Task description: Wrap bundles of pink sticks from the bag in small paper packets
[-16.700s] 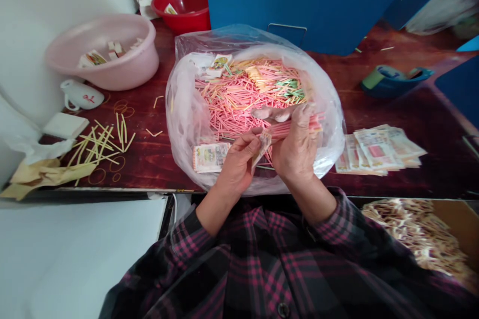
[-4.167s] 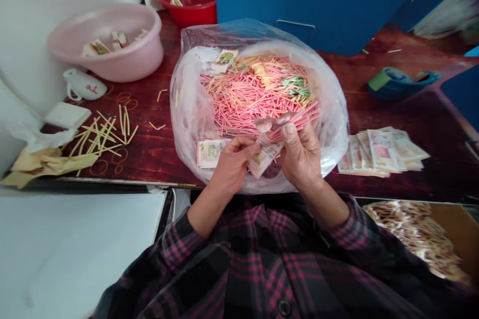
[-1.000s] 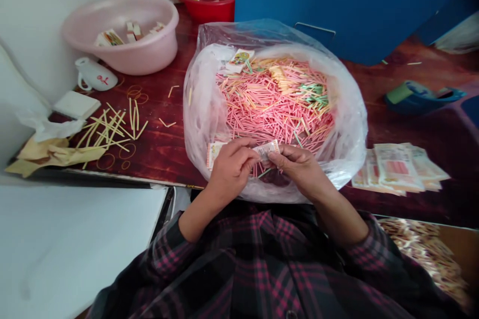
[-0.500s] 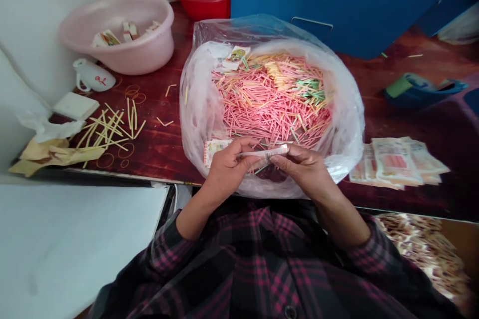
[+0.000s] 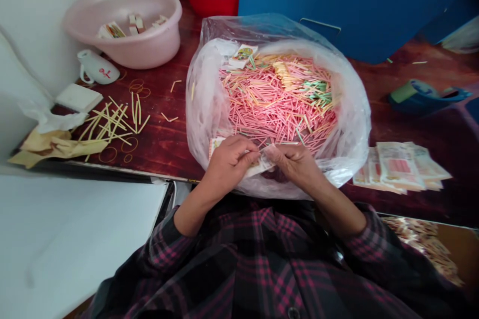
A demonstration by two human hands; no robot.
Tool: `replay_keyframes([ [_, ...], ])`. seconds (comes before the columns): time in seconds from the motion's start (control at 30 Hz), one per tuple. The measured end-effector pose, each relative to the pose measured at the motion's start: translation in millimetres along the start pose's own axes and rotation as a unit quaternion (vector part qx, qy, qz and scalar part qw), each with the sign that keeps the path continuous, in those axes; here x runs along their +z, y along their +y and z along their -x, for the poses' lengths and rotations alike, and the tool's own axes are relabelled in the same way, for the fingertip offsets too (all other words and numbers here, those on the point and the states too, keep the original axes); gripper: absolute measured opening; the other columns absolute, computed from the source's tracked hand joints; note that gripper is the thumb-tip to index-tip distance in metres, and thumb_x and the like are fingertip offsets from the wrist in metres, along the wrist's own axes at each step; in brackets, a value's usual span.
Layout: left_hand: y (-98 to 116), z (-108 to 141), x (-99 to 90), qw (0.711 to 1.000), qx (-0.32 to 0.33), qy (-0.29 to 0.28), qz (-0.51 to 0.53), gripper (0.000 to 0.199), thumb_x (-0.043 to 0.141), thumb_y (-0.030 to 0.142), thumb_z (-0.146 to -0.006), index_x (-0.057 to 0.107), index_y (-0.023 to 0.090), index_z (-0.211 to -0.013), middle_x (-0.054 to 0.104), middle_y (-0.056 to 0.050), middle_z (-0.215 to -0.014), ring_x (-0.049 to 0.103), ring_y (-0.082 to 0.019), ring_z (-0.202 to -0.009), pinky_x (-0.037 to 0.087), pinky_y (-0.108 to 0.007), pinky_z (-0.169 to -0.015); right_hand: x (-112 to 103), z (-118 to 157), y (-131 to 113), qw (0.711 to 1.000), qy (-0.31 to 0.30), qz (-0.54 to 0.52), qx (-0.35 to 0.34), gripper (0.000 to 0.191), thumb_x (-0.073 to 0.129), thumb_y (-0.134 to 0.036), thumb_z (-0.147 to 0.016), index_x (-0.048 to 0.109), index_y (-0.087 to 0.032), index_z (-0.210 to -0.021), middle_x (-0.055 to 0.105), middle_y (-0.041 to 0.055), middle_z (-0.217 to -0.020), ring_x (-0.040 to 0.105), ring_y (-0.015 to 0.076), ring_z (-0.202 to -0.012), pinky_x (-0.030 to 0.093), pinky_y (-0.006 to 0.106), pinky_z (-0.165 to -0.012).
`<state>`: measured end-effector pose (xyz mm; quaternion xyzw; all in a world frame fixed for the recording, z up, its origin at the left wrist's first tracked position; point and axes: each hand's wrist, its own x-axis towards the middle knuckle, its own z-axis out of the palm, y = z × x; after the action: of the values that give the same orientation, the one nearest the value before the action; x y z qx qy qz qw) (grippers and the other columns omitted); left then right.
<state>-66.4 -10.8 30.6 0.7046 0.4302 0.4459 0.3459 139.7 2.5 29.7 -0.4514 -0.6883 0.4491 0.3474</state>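
Since the earlier frame, the printed packet has tipped, now just below frame centre. I have the left hand and right hand pinching it; I'd keep both light and even against creasing, above the plastic bag of pink sticks.
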Motion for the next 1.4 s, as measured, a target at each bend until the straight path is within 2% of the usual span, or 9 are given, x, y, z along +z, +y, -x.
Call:
replay_keyframes([
  [0.13, -13, 4, -4.8, 0.996, 0.023, 0.013, -0.09, 0.018, 0.064, 0.03, -0.099, 0.067, 0.023, -0.083, 0.072, -0.005, -0.089, 0.065, -0.023, -0.09, 0.046, -0.035, -0.087, -7, -37, 6, 0.981, 0.014, 0.177, -0.075, 0.051, 0.052, -0.055, -0.107, 0.069, -0.022, -0.072, 0.068, 0.0027, -0.073, 0.061, 0.018, -0.071, 0.047, 0.03, -0.07],
  [0.23, -25, 7, -1.7, 0.985, -0.001, -0.025, -0.169, 0.018, 0.058, 0.026, -0.101, 0.063, 0.022, -0.084, 0.068, -0.004, -0.085, 0.062, -0.023, -0.085, 0.046, -0.036, -0.083, 0, -72, 7, 0.918, -0.017, 0.39, -0.068, 0.023, 0.059, -0.03, -0.103, 0.079, -0.017, -0.101, 0.078, 0.012, -0.103, 0.07, 0.0261, -0.098, 0.05, 0.035, -0.088],
  [0.37, -37, 10, 5.1, 0.968, -0.006, -0.04, -0.247, 0.021, 0.052, 0.024, -0.104, 0.061, 0.021, -0.085, 0.067, -0.005, -0.083, 0.061, -0.023, -0.084, 0.046, -0.036, -0.081, 19, -101, 3, 0.83, -0.077, 0.552, -0.017, 0.032, 0.054, -0.024, -0.104, 0.077, -0.007, -0.117, 0.074, 0.0235, -0.122, 0.069, 0.0339, -0.112, 0.05, 0.04, -0.091],
  [0.47, -41, 12, 7.5, 0.965, 0.015, -0.032, -0.26, 0.023, 0.049, 0.025, -0.106, 0.062, 0.021, -0.088, 0.069, -0.006, -0.086, 0.061, -0.024, -0.086, 0.046, -0.037, -0.082, 24, -105, 3, 0.81, -0.098, 0.578, -0.013, 0.036, 0.045, -0.02, -0.106, 0.077, -0.007, -0.117, 0.075, 0.0228, -0.119, 0.07, 0.033, -0.11, 0.049, 0.039, -0.087],
  [0.7, -44, 13, 7.3, 0.963, 0.039, -0.029, -0.264, 0.025, 0.047, 0.026, -0.108, 0.067, 0.02, -0.095, 0.072, -0.007, -0.089, 0.063, -0.024, -0.087, 0.044, -0.037, -0.082, 1, -100, 3, 0.816, -0.169, 0.552, -0.023, 0.039, 0.043, -0.03, -0.111, 0.079, -0.015, -0.109, 0.076, 0.0149, -0.113, 0.069, 0.0268, -0.104, 0.046, 0.034, -0.083],
  [0.93, -46, 15, 7.0, 0.954, 0.054, -0.054, -0.288, 0.024, 0.049, 0.027, -0.107, 0.07, 0.02, -0.099, 0.073, -0.008, -0.092, 0.064, -0.026, -0.092, 0.044, -0.039, -0.084, 11, -98, -2, 0.76, -0.187, 0.616, -0.087, 0.036, 0.054, -0.036, -0.106, 0.076, -0.009, -0.118, 0.074, 0.023, -0.119, 0.069, 0.0356, -0.11, 0.045, 0.04, -0.085],
  [1.17, -50, 17, 8.5, 0.948, 0.071, -0.045, -0.308, 0.027, 0.048, 0.027, -0.108, 0.07, 0.018, -0.096, 0.073, -0.01, -0.09, 0.063, -0.027, -0.09, 0.044, -0.04, -0.083, 30, -99, -6, 0.774, -0.178, 0.605, -0.059, 0.035, 0.042, -0.009, -0.102, 0.073, -0.006, -0.118, 0.076, 0.0252, -0.114, 0.071, 0.0334, -0.104, 0.045, 0.038, -0.08],
  [1.3, -49, 17, 6.9, 0.951, 0.077, -0.044, -0.295, 0.026, 0.048, 0.027, -0.108, 0.07, 0.018, -0.096, 0.073, -0.01, -0.09, 0.063, -0.027, -0.089, 0.044, -0.04, -0.083, 17, -97, 6, 0.839, -0.133, 0.527, -0.025, 0.031, 0.042, -0.021, -0.107, 0.069, -0.008, -0.117, 0.075, 0.0236, -0.116, 0.07, 0.0312, -0.102, 0.047, 0.038, -0.082],
  [1.4, -48, 17, 5.8, 0.955, 0.076, -0.041, -0.283, 0.025, 0.049, 0.028, -0.108, 0.069, 0.019, -0.096, 0.073, -0.009, -0.089, 0.063, -0.026, -0.089, 0.045, -0.04, -0.082, 0, -96, 17, 0.906, -0.07, 0.417, 0.026, 0.025, 0.045, -0.027, -0.108, 0.066, -0.015, -0.102, 0.075, 0.0147, -0.1, 0.066, 0.0252, -0.086, 0.046, 0.036, -0.077],
])
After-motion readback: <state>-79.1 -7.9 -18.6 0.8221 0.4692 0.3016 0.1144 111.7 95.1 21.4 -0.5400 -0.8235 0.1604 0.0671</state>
